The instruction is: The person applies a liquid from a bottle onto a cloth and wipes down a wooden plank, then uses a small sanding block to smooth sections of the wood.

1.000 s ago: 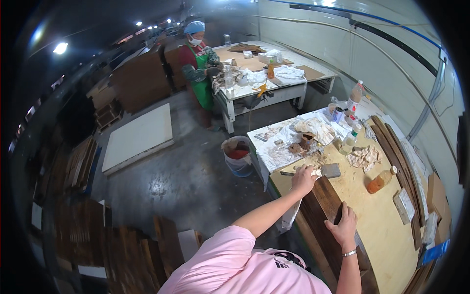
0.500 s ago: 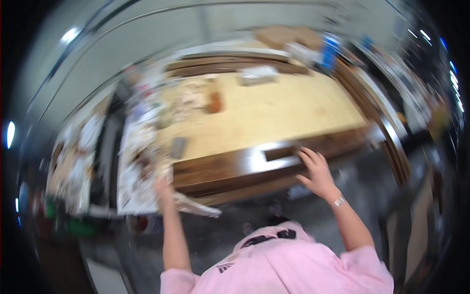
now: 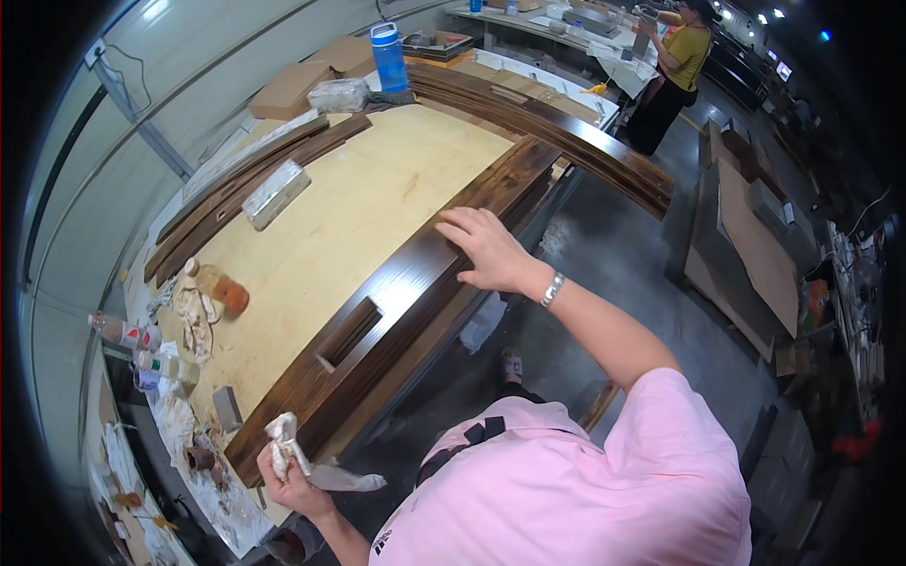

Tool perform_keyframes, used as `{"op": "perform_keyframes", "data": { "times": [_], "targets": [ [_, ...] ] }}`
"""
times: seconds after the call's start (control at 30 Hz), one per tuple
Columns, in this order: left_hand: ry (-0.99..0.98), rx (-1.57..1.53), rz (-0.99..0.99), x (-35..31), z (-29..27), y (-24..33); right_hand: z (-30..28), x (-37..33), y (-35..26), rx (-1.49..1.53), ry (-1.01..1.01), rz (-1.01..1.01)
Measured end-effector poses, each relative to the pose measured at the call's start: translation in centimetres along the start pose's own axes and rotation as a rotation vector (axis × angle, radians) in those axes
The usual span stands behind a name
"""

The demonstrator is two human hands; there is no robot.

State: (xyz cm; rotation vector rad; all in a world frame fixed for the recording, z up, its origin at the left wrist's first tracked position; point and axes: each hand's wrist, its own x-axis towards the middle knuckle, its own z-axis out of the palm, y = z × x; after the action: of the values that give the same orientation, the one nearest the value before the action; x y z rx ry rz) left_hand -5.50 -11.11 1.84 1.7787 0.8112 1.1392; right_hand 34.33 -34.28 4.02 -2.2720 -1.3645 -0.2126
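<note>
A glossy dark-brown wooden board (image 3: 415,269) with a rectangular slot cut in it lies along the near edge of the worktable. My right hand (image 3: 491,250) rests on its top beyond the slot, fingers spread and holding nothing. At the board's near left end, my left hand (image 3: 291,486) grips a crumpled white rag (image 3: 285,445), whose loose tail hangs toward my body. A small grey block (image 3: 226,409) sits on the table close to that end. More wood shows under the board, mostly hidden by it.
On the pale tabletop (image 3: 377,189) are a bottle of amber liquid (image 3: 223,287), a plastic-wrapped block (image 3: 275,194) and stained rags (image 3: 193,321). Dark wooden strips (image 3: 255,193) line the far side. A blue bottle (image 3: 388,58) stands behind. More boards (image 3: 566,127) project rightward; a co-worker (image 3: 681,66) stands beyond.
My view has swung to the right, bringing the co-worker and aisle in. My right hand has slid along the board away from the slot. The rag in my left hand now shows clearly.
</note>
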Motion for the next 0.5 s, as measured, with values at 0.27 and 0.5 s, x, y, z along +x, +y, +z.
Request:
{"op": "perform_keyframes", "data": {
  "times": [0.27, 0.5],
  "targets": [
    [-0.138, -0.039, 0.086, 0.9, 13.7, 4.2, 1.2, 5.1, 7.2, -0.12, -0.298, -0.191],
    [-0.204, -0.089, -0.015, 1.5, 22.5, 6.5, 2.7, 4.4, 8.4, 0.041, -0.13, -0.259]
  ]
}}
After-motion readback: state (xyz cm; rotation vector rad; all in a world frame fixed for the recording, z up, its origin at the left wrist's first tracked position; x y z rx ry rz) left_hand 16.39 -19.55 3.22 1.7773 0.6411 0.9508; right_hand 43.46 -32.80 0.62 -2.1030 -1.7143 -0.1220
